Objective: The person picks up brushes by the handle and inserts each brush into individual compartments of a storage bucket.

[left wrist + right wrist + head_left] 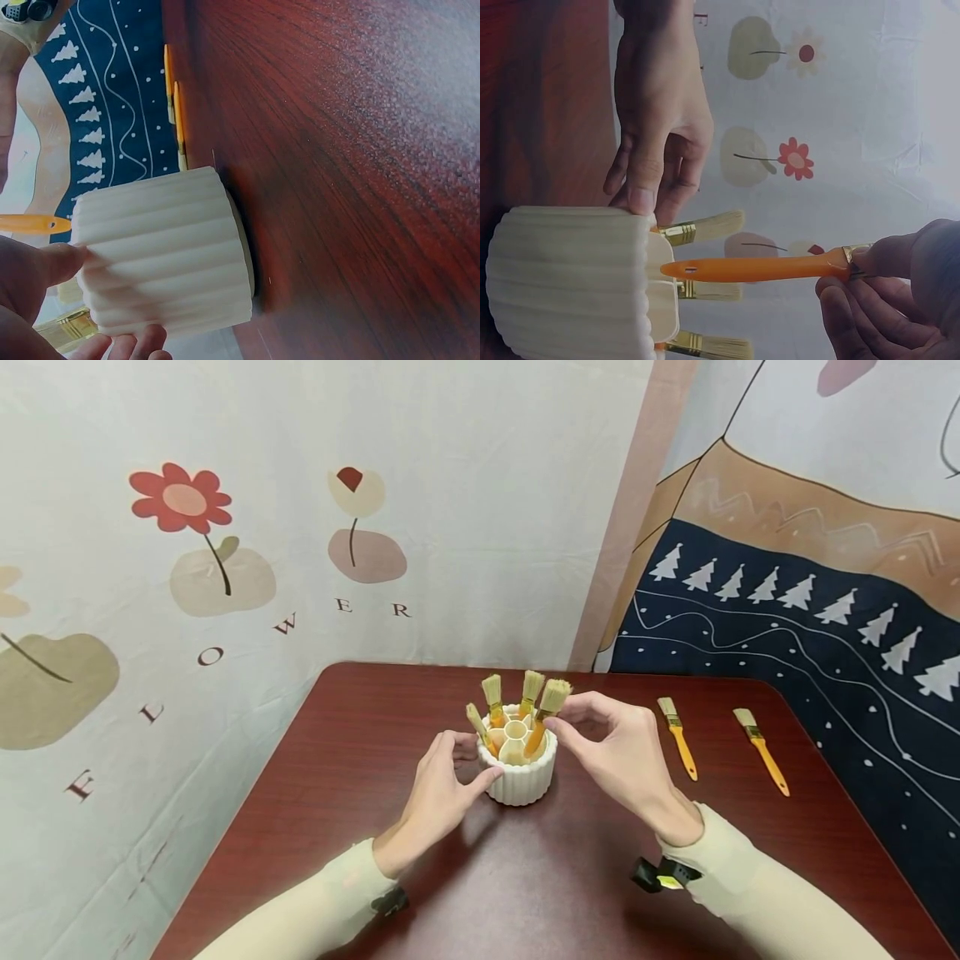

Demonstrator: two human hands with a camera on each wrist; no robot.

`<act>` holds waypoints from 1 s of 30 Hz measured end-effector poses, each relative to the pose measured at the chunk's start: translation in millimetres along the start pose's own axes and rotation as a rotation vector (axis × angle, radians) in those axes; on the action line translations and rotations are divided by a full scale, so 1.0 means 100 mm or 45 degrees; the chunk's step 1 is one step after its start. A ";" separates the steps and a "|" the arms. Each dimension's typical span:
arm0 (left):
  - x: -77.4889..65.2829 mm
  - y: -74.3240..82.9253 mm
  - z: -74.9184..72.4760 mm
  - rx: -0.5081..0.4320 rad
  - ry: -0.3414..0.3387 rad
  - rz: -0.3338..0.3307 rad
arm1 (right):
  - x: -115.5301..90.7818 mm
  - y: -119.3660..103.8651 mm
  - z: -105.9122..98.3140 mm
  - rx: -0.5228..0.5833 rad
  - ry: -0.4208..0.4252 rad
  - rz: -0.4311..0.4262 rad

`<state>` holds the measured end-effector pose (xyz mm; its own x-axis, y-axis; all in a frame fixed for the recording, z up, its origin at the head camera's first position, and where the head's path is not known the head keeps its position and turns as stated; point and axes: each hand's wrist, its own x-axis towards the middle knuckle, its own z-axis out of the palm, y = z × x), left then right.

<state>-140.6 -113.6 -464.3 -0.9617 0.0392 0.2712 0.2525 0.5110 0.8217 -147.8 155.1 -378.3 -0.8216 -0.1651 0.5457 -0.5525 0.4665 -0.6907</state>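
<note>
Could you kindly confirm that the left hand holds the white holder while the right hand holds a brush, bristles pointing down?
Not quite: the head view shows the brush in the right hand with its bristles pointing up and its handle down. The left hand does hold the white holder.

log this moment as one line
left hand: grips holder | right hand: holds brush, handle toward holder | three brushes inside holder | two brushes on table

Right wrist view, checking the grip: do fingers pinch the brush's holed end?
No, the right hand pinches the brush near its metal band.
</note>
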 end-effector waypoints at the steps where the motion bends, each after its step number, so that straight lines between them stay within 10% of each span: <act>1: 0.00 0.00 0.00 0.000 0.000 0.000 | 0.00 0.00 0.01 0.004 0.001 -0.002; 30: -0.02 0.00 0.00 0.003 0.003 0.014 | -0.07 0.12 0.21 0.029 -0.074 -0.024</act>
<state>-138.8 -113.2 -464.5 -0.9587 0.0429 0.2813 0.2629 0.5122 0.8176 -151.5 144.1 -400.7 -0.8175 -0.2244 0.5304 -0.5703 0.4432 -0.6916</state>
